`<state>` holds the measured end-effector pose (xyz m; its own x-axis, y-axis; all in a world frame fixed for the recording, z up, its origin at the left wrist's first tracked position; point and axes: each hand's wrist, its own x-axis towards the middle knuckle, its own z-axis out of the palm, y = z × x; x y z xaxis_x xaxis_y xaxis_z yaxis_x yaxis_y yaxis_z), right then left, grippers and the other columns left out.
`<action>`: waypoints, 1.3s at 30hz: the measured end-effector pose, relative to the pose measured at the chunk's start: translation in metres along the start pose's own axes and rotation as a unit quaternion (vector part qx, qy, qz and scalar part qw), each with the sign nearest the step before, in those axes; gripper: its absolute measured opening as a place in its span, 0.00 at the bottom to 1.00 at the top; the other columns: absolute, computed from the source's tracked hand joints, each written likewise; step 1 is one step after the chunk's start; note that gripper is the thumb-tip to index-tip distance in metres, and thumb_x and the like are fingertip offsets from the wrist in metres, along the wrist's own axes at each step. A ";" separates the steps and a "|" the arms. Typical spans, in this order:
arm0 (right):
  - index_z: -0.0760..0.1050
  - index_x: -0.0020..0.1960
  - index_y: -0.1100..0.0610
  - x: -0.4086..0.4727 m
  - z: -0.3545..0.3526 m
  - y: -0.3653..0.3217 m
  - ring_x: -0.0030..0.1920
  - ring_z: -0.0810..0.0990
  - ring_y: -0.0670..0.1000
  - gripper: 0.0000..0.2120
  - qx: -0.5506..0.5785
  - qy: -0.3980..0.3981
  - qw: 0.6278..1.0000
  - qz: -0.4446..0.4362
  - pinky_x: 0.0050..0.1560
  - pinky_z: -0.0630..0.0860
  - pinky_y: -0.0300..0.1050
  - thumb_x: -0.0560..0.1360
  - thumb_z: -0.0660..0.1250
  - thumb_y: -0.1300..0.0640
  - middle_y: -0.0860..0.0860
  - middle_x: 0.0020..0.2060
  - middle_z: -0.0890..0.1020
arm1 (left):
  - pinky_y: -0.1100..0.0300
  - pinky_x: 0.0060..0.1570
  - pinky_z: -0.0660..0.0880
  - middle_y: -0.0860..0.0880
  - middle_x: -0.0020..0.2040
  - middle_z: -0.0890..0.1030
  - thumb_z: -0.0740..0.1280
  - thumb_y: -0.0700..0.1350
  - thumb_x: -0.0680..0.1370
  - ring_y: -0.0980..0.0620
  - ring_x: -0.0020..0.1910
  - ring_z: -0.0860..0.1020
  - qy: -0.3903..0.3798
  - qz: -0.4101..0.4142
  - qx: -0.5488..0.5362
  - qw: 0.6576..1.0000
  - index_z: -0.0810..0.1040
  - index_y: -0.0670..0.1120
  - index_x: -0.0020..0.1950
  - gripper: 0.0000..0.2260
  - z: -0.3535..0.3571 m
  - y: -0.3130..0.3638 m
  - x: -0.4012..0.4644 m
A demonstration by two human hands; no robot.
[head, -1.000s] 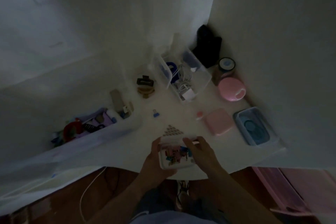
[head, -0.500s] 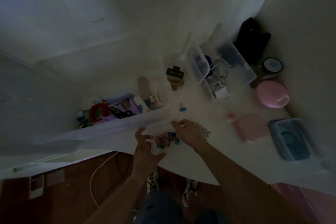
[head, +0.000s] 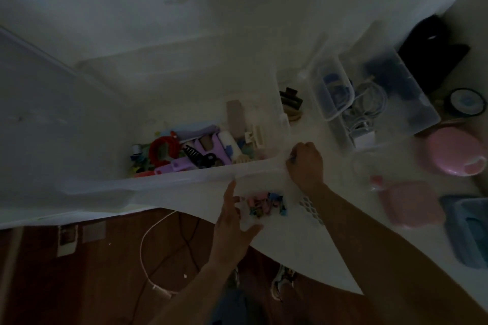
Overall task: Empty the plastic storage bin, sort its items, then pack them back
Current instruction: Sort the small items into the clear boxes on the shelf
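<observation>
Hands have shifted up and to the left across the tabletop [head: 303, 250] within the last second; a second ago both cradled the small clear box of coloured clips [head: 264, 206] at the near edge, at about 6 o'clock from the big plastic storage bin [head: 158, 182]; now the box lies just below the bin's near rim, around 5 o'clock from its contents; the left hand [head: 232, 221] keeps its grip on the box's left end, fingers and thumb curled round it; the right hand [head: 306, 163] has let go of the box and gone to 1 o'clock of it, fist closed with knuckles up, right at the bin's near right corner; something small and bluish shows at the fingertips, though the dim, blurred frame does not let me say for certain that it is pinched; a small blue clip lay loose on the tabletop near that spot half a second ago and is no longer seen, so I judge the right hand is picking it up to add to the box.

Bin still holds plenty: a red coil [head: 163, 148], a purple tool [head: 200, 155], a black comb [head: 198, 155], a white roll [head: 229, 145]; so emptying is far from finished; sorting seems to run alongside it, with like clips gathered into one box; other clear boxes with cables [head: 369, 111] sit at 2 o'clock, pink containers [head: 456, 153] at 3 o'clock.
</observation>
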<state>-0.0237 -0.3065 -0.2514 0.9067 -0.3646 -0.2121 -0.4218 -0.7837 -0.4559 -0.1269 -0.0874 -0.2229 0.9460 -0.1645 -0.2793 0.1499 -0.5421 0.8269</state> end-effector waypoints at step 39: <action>0.80 0.54 0.59 -0.133 -0.044 0.107 0.54 0.72 0.57 0.20 -0.001 0.098 0.995 0.000 0.41 0.81 0.48 0.63 0.80 0.62 0.57 0.58 0.77 | 0.48 0.67 0.71 0.44 0.79 0.55 0.75 0.42 0.72 0.46 0.73 0.66 0.082 0.043 0.121 0.988 0.27 0.60 0.74 0.56 0.124 0.082 0.107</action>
<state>-0.1892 -0.3642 -0.2336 0.8891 -0.4560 -0.0387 -0.4220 -0.7843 -0.4547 -0.0492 -0.2515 -0.2452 0.9891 -0.0935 -0.1137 0.0125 -0.7166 0.6974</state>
